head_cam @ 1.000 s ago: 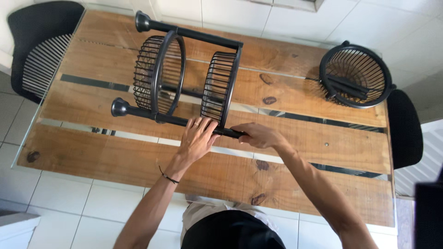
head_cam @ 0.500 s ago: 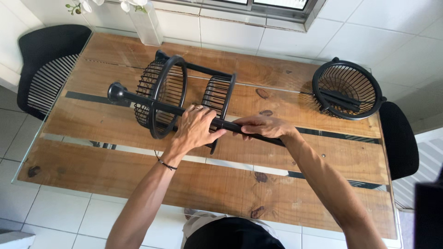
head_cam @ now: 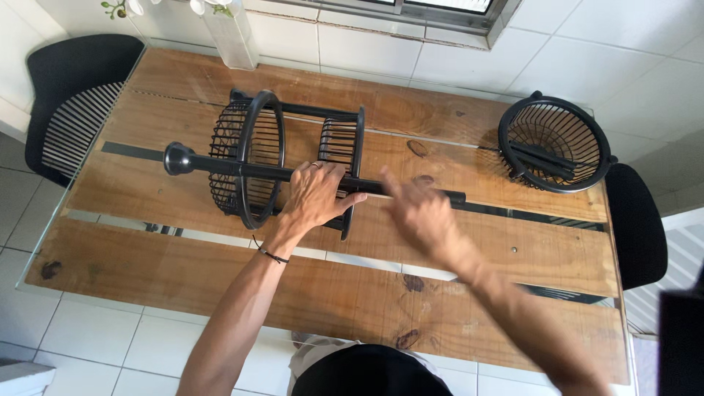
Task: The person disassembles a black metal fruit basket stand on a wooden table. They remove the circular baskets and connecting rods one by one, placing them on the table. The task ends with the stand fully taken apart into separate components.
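A black metal rack with two round wire baskets (head_cam: 249,158) on long poles lies on its side on the wooden table (head_cam: 220,293). My left hand (head_cam: 317,196) grips the upper pole (head_cam: 220,167) between the two baskets, holding it above the tabletop. My right hand (head_cam: 418,213) is blurred, fingers spread, just below the pole's right end and holding nothing. A third round black wire basket (head_cam: 556,144) with loose black rods inside sits apart at the table's far right.
A clear glass vase (head_cam: 233,37) with white flowers stands at the table's far edge by the tiled wall. Black chairs stand at the left end (head_cam: 70,103) and right end (head_cam: 636,220). White tiled floor shows below the near edge.
The rack has been lifted and turned so the near pole sits higher. My right hand has let go of the pole and pulled back toward me; my left hand keeps its grip.
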